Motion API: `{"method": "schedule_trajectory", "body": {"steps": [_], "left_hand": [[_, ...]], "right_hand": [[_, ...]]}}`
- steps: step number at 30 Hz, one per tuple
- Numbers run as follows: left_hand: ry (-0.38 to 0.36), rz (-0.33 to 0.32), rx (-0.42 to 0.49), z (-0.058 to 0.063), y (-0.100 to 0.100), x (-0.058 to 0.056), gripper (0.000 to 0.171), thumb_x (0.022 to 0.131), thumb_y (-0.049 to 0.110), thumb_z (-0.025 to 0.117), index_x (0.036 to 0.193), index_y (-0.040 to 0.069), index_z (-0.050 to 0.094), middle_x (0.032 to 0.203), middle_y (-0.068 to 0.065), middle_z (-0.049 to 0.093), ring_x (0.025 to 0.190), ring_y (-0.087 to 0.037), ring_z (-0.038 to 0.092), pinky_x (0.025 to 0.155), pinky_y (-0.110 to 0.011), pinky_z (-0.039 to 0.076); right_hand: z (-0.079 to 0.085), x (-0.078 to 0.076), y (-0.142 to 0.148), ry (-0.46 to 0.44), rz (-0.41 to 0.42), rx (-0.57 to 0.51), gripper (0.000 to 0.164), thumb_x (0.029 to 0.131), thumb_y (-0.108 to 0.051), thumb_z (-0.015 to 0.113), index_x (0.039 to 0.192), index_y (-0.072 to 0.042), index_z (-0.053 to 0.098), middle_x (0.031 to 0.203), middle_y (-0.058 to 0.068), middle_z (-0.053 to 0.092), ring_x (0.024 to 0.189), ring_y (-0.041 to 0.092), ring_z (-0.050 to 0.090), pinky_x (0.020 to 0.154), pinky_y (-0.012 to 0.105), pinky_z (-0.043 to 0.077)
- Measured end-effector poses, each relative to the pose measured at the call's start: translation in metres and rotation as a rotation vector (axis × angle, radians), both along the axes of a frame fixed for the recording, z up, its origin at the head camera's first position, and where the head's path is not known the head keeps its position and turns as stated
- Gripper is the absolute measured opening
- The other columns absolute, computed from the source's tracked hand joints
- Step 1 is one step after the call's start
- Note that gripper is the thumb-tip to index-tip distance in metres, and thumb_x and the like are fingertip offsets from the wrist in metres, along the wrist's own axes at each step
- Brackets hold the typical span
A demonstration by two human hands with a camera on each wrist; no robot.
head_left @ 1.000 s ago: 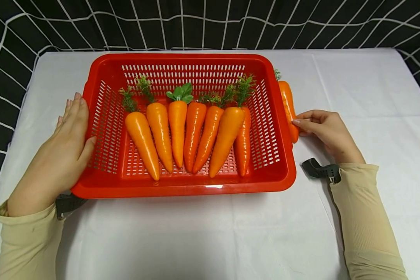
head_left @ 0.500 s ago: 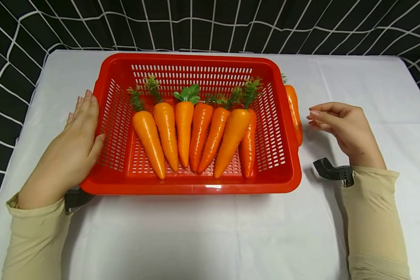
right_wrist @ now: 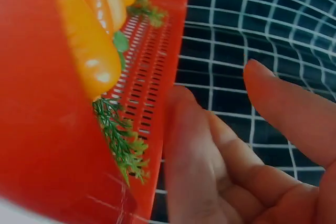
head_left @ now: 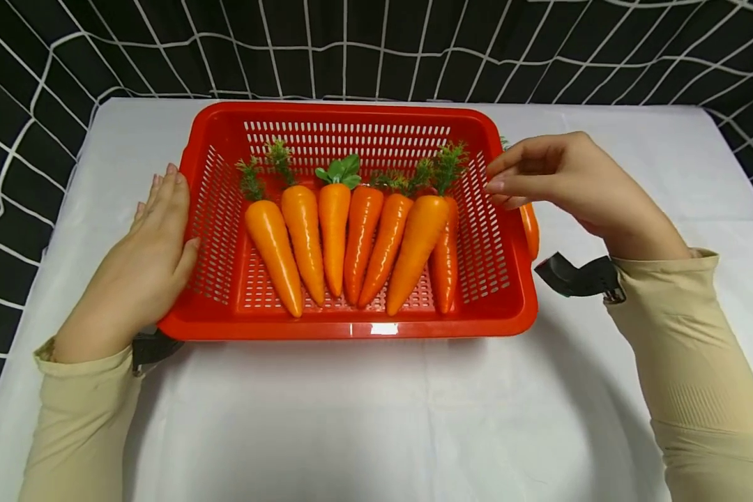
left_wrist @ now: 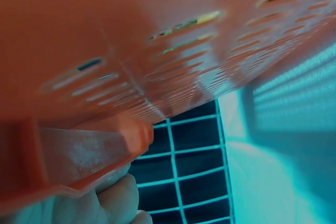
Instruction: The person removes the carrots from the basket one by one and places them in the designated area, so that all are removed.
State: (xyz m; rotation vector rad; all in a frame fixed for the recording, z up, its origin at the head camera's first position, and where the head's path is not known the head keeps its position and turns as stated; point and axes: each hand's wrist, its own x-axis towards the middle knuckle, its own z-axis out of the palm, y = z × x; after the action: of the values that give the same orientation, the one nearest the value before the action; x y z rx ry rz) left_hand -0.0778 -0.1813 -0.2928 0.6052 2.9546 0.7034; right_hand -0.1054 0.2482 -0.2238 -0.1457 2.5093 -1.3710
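Note:
A red slotted plastic basket (head_left: 351, 330) holds several orange toy carrots (head_left: 417, 244) in a row, their green tops toward the back. My left hand (head_left: 132, 261) lies with straight fingers against the basket's left side; in the left wrist view its fingers (left_wrist: 119, 198) show below the basket's rim. Over the right rim hovers my right hand (head_left: 577, 185), fingers loosely bent and holding nothing. The right wrist view has its thumb (right_wrist: 294, 108) well apart from the fingers. Outside the basket, along its right wall, another carrot (head_left: 530, 232) lies partly hidden by the rim and my right hand.
White cloth (head_left: 376, 418) covers the table under the basket. Behind and at the left stands a black backdrop with a white grid (head_left: 364, 49). Dark camera mounts (head_left: 577, 275) stick out from both wrists.
My right hand has let go of the carrot outside the basket, drawn away to the right, then risen over the right rim. My left hand stays against the basket's left side.

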Motion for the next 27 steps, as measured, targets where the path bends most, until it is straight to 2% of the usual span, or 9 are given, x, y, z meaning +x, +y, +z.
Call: {"method": "schedule_trajectory", "body": {"steps": [8,13,16,22,27], "left_hand": [[-0.002,0.009,-0.011,-0.001,0.0,-0.001,0.065,0.096,0.012,0.04,0.148,-0.006,0.006,0.156,-0.018,-0.001,0.143,-0.027,-0.003,0.112,-0.051,0.007],[-0.013,0.014,-0.008,-0.001,0.001,-0.002,0.065,0.096,0.012,0.04,0.148,-0.005,0.006,0.156,-0.017,-0.001,0.143,-0.027,-0.004,0.112,-0.05,0.006],[-0.013,0.02,-0.007,0.0,0.001,-0.001,0.065,0.096,0.012,0.04,0.148,-0.005,0.006,0.156,-0.018,-0.001,0.143,-0.027,-0.003,0.112,-0.05,0.006],[-0.003,0.017,-0.004,0.0,0.001,0.0,0.065,0.096,0.012,0.041,0.148,-0.006,0.008,0.156,-0.019,0.0,0.143,-0.028,-0.002,0.112,-0.051,0.007],[0.003,0.016,-0.003,0.0,0.001,0.0,0.065,0.095,0.012,0.041,0.148,-0.007,0.008,0.156,-0.019,0.001,0.143,-0.028,-0.002,0.112,-0.051,0.008]], "right_hand": [[0.004,-0.02,-0.022,-0.173,0.192,0.246,0.035,0.089,-0.023,0.066,0.112,0.003,0.065,0.098,0.012,0.069,0.087,0.022,0.067,0.075,0.026,0.054],[0.0,-0.031,-0.035,-0.169,0.353,0.43,0.032,0.088,-0.026,0.066,0.107,-0.001,0.069,0.094,0.012,0.07,0.083,0.022,0.064,0.073,0.028,0.051],[-0.001,-0.035,-0.043,-0.168,0.382,0.489,0.032,0.088,-0.027,0.066,0.107,-0.001,0.071,0.093,0.012,0.07,0.081,0.021,0.062,0.074,0.029,0.049],[-0.003,-0.043,-0.047,-0.19,0.375,0.494,0.035,0.088,-0.029,0.066,0.109,0.0,0.069,0.094,0.012,0.069,0.083,0.023,0.062,0.078,0.032,0.051],[-0.005,-0.047,-0.049,-0.206,0.377,0.406,0.039,0.088,-0.028,0.066,0.116,-0.001,0.065,0.104,0.012,0.067,0.095,0.025,0.061,0.089,0.041,0.047]]}}
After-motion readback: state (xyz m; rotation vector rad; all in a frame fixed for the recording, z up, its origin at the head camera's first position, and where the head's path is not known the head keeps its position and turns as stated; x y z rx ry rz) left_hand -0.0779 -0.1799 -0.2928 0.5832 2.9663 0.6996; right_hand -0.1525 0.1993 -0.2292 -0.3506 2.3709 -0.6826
